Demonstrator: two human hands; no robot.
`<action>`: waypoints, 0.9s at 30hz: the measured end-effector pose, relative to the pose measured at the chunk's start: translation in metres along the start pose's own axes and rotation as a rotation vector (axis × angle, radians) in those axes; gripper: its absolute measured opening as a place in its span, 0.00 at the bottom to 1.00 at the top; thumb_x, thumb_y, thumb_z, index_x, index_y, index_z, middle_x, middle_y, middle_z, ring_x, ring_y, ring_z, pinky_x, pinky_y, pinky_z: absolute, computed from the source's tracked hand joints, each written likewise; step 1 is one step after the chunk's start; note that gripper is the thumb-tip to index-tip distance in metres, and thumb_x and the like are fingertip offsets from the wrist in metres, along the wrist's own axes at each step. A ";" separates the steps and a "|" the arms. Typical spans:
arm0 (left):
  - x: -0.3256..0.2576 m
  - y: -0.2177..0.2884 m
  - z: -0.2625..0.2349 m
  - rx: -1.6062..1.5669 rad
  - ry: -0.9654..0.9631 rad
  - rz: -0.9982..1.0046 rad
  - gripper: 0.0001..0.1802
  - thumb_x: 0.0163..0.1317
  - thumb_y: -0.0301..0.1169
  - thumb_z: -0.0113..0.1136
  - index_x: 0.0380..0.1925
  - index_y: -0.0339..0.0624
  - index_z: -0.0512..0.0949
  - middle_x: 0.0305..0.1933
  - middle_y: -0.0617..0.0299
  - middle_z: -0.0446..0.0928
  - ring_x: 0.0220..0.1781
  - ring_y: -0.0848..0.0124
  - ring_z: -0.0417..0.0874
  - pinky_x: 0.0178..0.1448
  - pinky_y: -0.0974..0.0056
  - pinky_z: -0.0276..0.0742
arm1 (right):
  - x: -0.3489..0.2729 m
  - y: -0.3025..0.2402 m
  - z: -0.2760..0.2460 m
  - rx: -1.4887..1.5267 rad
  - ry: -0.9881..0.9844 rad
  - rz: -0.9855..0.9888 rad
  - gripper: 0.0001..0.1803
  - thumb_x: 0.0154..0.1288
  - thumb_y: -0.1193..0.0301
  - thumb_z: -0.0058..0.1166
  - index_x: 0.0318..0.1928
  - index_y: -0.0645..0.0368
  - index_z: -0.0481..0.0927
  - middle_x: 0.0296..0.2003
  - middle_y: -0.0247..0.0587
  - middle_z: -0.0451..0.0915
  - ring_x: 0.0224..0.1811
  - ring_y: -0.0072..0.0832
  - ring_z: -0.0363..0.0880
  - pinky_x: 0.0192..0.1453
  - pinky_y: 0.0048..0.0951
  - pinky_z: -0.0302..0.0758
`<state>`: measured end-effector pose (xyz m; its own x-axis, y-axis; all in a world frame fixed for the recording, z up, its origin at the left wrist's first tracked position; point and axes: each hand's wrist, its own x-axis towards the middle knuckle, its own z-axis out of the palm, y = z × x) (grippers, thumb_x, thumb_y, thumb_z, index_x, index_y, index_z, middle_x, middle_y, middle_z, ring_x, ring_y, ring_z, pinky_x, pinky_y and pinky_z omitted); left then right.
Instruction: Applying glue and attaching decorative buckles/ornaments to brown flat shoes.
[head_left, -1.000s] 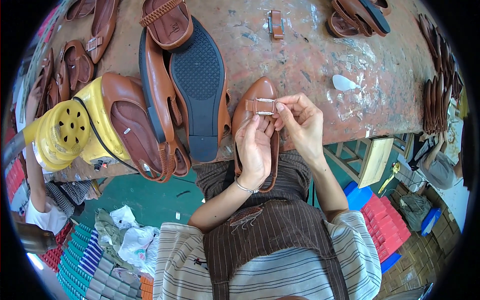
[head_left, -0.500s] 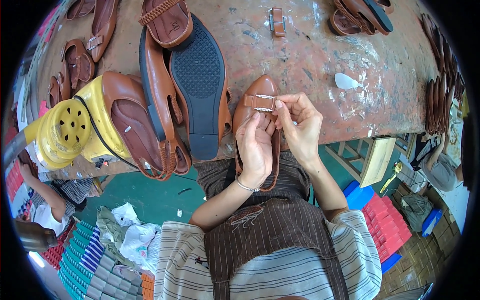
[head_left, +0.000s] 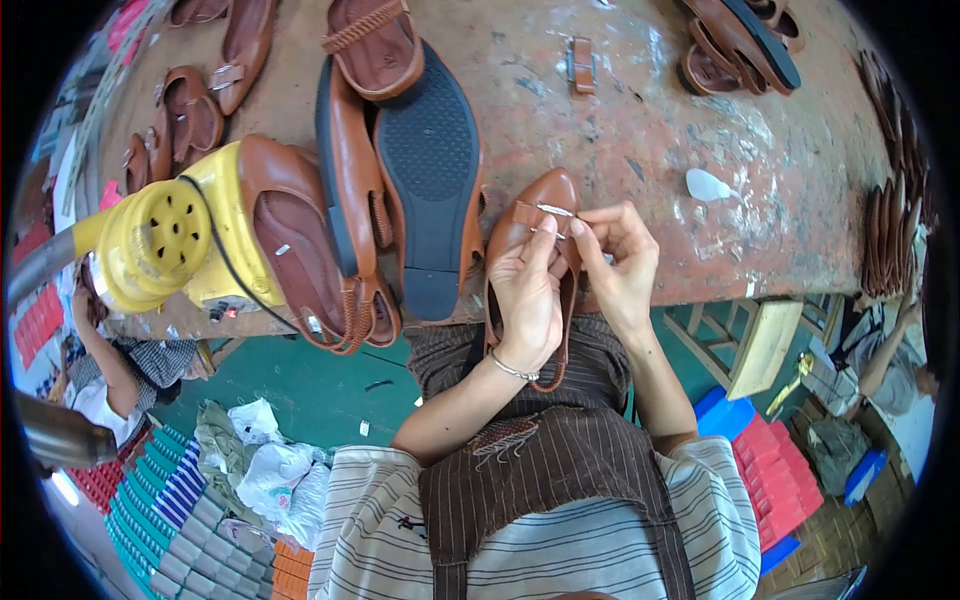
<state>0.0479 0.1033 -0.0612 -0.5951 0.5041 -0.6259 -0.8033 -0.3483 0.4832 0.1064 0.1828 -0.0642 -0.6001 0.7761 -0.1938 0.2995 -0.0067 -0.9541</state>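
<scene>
My left hand point(head_left: 527, 295) grips a brown leather shoe upper point(head_left: 543, 200), holding it toe away from me at the near edge of the workbench point(head_left: 640, 130). My right hand point(head_left: 620, 265) pinches a small metal buckle point(head_left: 553, 211) and its strap across the top of the upper, thumb and fingertips closed on it. The upper's heel strap loops down below my left wrist, which wears a thin bracelet. Both hands meet over the upper.
A yellow heat blower point(head_left: 165, 240) lies at the left beside brown sandals, one sole up point(head_left: 425, 160). A loose buckle strap point(head_left: 581, 64) and more sandals point(head_left: 740, 35) lie further back. Stacked leather pieces point(head_left: 885, 220) line the right edge. Other people sit at left point(head_left: 110, 370) and right point(head_left: 890, 360).
The hands and the upper have shifted only slightly; my right fingers have worked the buckle strap a little across the top of the upper.
</scene>
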 end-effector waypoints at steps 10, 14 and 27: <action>-0.042 0.028 0.000 -0.199 -0.275 -0.389 0.08 0.67 0.28 0.55 0.40 0.34 0.77 0.43 0.57 0.80 0.46 0.71 0.82 0.53 0.64 0.80 | -0.014 0.027 -0.014 0.162 0.301 -0.221 0.10 0.67 0.74 0.52 0.47 0.63 0.73 0.29 0.31 0.75 0.29 0.15 0.72 0.34 0.17 0.69; -0.060 0.033 0.021 -0.176 -0.296 -0.513 0.13 0.67 0.29 0.54 0.47 0.31 0.74 0.50 0.51 0.77 0.51 0.68 0.81 0.56 0.63 0.79 | -0.014 0.032 -0.011 -0.099 0.330 -0.195 0.09 0.61 0.75 0.57 0.42 0.58 0.77 0.30 0.33 0.76 0.32 0.19 0.74 0.37 0.21 0.72; -0.082 0.036 0.055 -0.146 -0.312 -0.816 0.21 0.65 0.30 0.57 0.56 0.33 0.67 0.55 0.56 0.74 0.55 0.70 0.78 0.62 0.65 0.74 | -0.025 0.002 -0.007 0.212 0.204 0.021 0.09 0.69 0.67 0.52 0.43 0.58 0.75 0.29 0.30 0.72 0.29 0.17 0.67 0.31 0.20 0.65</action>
<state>0.0695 0.0932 0.0414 0.1819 0.8244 -0.5359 -0.9823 0.1273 -0.1376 0.1271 0.1682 -0.0596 -0.4275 0.8850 -0.1844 0.1355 -0.1389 -0.9810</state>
